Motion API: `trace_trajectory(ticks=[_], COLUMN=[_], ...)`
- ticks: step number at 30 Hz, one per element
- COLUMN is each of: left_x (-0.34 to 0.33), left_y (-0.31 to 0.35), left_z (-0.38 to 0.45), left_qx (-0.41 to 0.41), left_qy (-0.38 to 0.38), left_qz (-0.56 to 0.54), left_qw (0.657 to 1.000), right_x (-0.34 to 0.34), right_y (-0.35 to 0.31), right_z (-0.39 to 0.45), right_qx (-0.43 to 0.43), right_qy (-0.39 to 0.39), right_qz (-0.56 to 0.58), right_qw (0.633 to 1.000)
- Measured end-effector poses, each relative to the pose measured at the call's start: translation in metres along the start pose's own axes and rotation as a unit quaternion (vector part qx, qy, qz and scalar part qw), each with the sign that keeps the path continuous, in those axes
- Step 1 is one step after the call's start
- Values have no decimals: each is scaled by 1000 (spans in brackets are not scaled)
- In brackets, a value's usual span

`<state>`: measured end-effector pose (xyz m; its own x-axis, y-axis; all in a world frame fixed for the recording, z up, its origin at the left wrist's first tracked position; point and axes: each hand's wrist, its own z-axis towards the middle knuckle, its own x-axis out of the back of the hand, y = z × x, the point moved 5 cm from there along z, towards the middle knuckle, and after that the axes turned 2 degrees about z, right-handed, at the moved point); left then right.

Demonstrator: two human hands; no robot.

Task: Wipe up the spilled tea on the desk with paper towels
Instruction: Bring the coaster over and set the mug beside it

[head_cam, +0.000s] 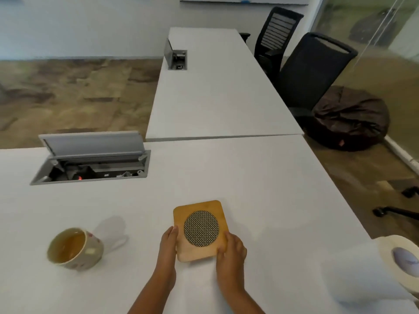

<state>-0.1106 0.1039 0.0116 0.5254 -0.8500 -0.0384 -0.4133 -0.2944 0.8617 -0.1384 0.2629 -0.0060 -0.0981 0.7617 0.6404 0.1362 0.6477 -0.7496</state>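
- White desk [260, 189] runs wide to its far edge at 12 o'clock and its right edge at 3 o'clock; an open grey cable hatch [90, 159] sits at 10 o'clock.
- Left hand [169, 242] and right hand [230, 251] each grip a side of the square wooden coaster with a round mesh centre [200, 230].
- Tipped floral ceramic mug of tea [76, 249] lies at 9 o'clock of the hands, with the clear spilled puddle [111, 231] just beyond it.
- White paper towel roll [399, 266] lies at 4 o'clock.
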Motion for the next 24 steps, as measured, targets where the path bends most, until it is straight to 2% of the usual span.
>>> trace_trajectory(ticks=[10, 24], left_x=[73, 89], left_y=[-12, -10], left_z=[4, 22], left_qx=[15, 33], left_qy=[10, -21], left_qz=[-27, 27], left_qw=[999, 999], right_x=[-45, -63], right_y=[-20, -15], right_z=[-23, -26], right_qx=[47, 14], right_qy=[-69, -89], right_qz=[-23, -4], right_qw=[996, 996])
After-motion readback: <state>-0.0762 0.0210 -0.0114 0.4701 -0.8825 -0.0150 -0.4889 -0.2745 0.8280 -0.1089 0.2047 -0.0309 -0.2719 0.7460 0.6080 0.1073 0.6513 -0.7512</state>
